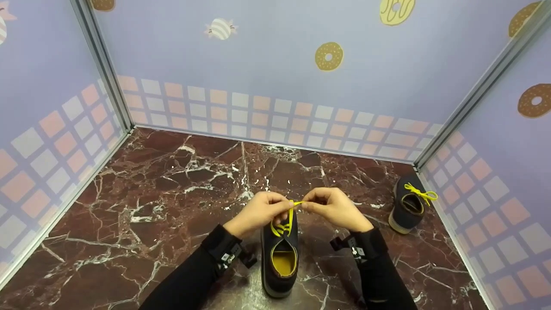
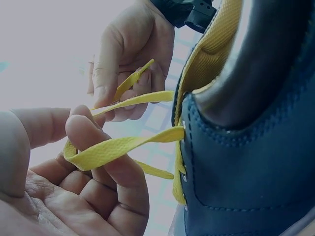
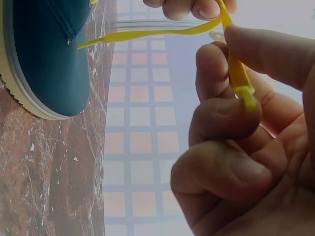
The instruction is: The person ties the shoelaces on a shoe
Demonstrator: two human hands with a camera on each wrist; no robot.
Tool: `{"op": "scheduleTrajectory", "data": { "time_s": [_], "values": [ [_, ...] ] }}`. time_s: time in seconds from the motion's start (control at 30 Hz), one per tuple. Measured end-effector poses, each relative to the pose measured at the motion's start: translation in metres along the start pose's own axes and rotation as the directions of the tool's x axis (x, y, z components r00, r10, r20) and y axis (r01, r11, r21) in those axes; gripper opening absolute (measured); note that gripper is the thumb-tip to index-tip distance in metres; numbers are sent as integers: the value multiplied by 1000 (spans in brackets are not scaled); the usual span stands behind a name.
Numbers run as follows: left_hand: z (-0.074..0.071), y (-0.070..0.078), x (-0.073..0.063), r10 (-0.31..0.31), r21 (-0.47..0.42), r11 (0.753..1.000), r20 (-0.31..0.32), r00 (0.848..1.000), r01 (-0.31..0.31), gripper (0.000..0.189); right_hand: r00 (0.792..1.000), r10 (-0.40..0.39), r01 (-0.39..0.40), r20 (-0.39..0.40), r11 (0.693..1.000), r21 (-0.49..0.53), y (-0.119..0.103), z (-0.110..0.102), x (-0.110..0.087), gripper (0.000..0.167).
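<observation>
A dark shoe (image 1: 280,275) with a yellow lining stands in front of me, its toe pointing away. Above its tongue, my left hand (image 1: 264,211) pinches the yellow shoelace (image 2: 118,147) between thumb and fingers. In the left wrist view the lace runs from the eyelets and bends round those fingers. My right hand (image 1: 333,206) pinches a lace end between thumb and forefinger, just right of the left hand. Its knotted tip (image 3: 244,92) hangs past the fingers in the right wrist view. A short stretch of lace spans the two hands.
A second dark shoe (image 1: 407,211), its yellow laces tied in a bow (image 1: 422,193), stands at the right by the side wall. The reddish-brown marbled surface (image 1: 172,224) is bounded by patterned panels (image 1: 275,64) at the back and both sides.
</observation>
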State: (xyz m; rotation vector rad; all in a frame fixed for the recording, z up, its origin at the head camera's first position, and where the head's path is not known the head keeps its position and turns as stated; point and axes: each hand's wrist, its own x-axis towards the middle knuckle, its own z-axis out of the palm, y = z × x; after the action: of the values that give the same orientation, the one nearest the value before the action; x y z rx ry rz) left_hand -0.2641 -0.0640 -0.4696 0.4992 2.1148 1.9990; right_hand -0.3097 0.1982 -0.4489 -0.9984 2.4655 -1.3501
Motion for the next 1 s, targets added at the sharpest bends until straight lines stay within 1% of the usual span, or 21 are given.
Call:
{"op": "scheduleTrajectory", "data": {
  "time_s": [0.13,0.3,0.4,0.53,0.8,1.0],
  "values": [
    [0,0,0,-9,-7,1000,-10,1000,9,29,1000,10,-10,-9,1000,-20,0,0,1,13],
    [-2,-2,0,21,3,1000,-2,1000,-21,19,1000,20,-21,-18,999,-38,-1,0,0,14],
    [-4,-3,0,33,13,999,5,999,-33,26,999,27,-27,-18,999,-42,-1,0,0,15],
    [-4,-3,-1,40,36,999,1,999,-40,28,999,30,-30,-13,999,-38,-1,0,1,14],
    [0,-2,0,9,14,1000,-49,999,-8,17,1000,27,-27,8,999,-32,-1,-1,0,14],
    [1,-2,0,8,14,1000,-37,999,-8,19,1000,25,-25,-1,999,-37,-2,-1,-1,19]
  ]
}}
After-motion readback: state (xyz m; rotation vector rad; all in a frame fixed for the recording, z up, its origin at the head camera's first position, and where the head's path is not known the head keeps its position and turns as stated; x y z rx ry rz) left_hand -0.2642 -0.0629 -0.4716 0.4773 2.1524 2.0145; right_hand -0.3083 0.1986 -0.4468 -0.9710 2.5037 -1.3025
